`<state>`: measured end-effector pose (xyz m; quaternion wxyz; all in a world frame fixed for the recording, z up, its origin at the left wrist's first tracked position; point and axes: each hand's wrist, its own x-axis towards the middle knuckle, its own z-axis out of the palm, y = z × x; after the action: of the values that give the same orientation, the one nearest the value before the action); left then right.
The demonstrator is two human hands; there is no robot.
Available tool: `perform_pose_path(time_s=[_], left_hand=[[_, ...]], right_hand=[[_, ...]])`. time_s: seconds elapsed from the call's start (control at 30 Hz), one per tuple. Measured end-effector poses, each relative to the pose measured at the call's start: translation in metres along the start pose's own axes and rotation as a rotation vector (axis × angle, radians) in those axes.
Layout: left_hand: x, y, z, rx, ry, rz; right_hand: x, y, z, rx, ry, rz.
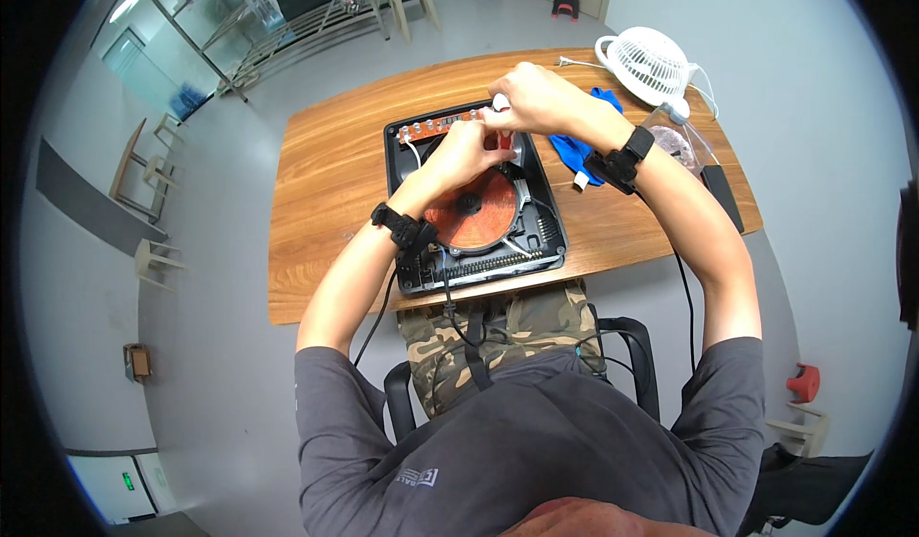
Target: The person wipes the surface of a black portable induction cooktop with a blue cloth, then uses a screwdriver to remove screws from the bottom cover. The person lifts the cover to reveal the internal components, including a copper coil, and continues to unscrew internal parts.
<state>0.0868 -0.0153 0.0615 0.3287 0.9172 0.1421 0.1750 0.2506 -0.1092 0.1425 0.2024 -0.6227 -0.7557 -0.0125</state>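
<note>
An opened induction cooker with a black shell lies on the wooden table in front of me. Its round copper coil is bare, and an orange circuit board runs along the far edge. My right hand is closed round a red and white handle, which looks like a screwdriver, held upright over the cooker's far right part. My left hand reaches over the coil, its fingers pinched close beside the tool's lower end. What those fingertips grip is hidden, and so is the tool's tip.
Right of the cooker lies a blue cloth. A white fan with its cord stands at the far right corner, near a clear bag and a dark flat box. Cables hang from both wrist straps. A metal rack stands beyond the table.
</note>
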Motion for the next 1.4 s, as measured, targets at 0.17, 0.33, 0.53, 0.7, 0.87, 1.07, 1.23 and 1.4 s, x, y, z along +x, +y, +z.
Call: perform_pose_path(time_s=[0.17, 0.33, 0.53, 0.7, 0.87, 1.07, 1.23, 1.4], left_hand=[[0.000, -0.001, -0.002, 0.028, -0.050, -0.037], [0.000, 0.003, 0.000, -0.012, -0.005, 0.005], [0.000, 0.002, -0.002, 0.044, -0.022, -0.009], [0.002, 0.001, 0.001, 0.044, -0.009, 0.003], [-0.001, 0.006, 0.000, 0.005, 0.001, 0.011], [0.000, 0.012, 0.001, 0.034, 0.050, 0.046], [0.003, 0.005, 0.004, 0.082, 0.040, 0.007], [0.004, 0.000, 0.004, 0.110, 0.072, 0.017]], right_hand=[[0.001, 0.000, 0.001, -0.011, -0.006, 0.000], [0.003, 0.006, 0.002, 0.009, -0.013, 0.007], [0.006, -0.010, -0.013, -0.014, -0.094, 0.061], [0.005, -0.006, -0.012, -0.016, -0.115, 0.090], [0.006, 0.001, -0.008, 0.034, -0.126, 0.079], [0.007, 0.002, -0.009, 0.010, -0.160, 0.071], [0.008, 0.002, -0.006, 0.014, -0.130, 0.010], [0.011, -0.017, -0.009, -0.210, -0.120, 0.099]])
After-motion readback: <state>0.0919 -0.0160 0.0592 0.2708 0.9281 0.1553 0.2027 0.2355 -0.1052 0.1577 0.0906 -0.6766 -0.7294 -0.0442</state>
